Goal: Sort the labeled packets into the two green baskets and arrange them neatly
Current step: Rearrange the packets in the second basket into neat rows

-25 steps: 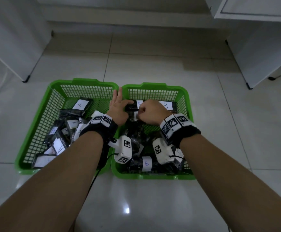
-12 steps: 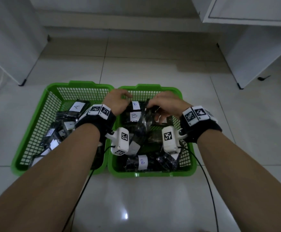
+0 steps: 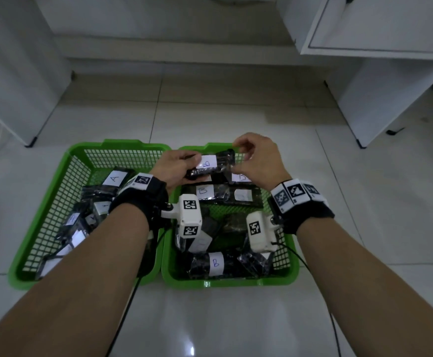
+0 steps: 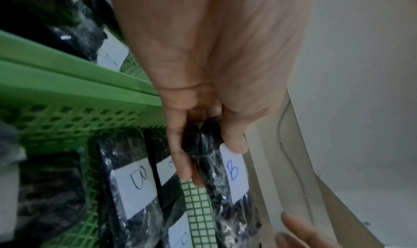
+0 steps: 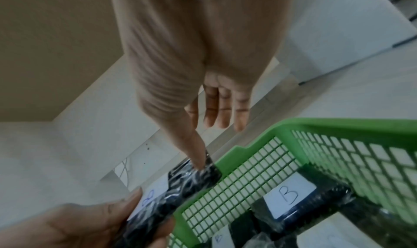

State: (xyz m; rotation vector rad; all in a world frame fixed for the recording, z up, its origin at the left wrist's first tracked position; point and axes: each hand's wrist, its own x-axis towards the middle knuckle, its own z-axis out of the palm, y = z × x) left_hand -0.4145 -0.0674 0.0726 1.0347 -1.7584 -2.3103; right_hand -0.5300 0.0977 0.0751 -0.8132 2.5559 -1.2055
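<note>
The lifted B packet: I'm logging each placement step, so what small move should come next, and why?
Probably lower the B packet flat into the right basket, beside the B-labelled packets already lying there. The left hand grips one end, the right hand pinches the other, and it hangs above the far end.

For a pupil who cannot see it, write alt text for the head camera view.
Both hands hold up a black packet labelled B over the far end of the right green basket: the left hand grips one end, the right hand pinches the other. More B packets lie below; the left green basket holds A packets.
</note>
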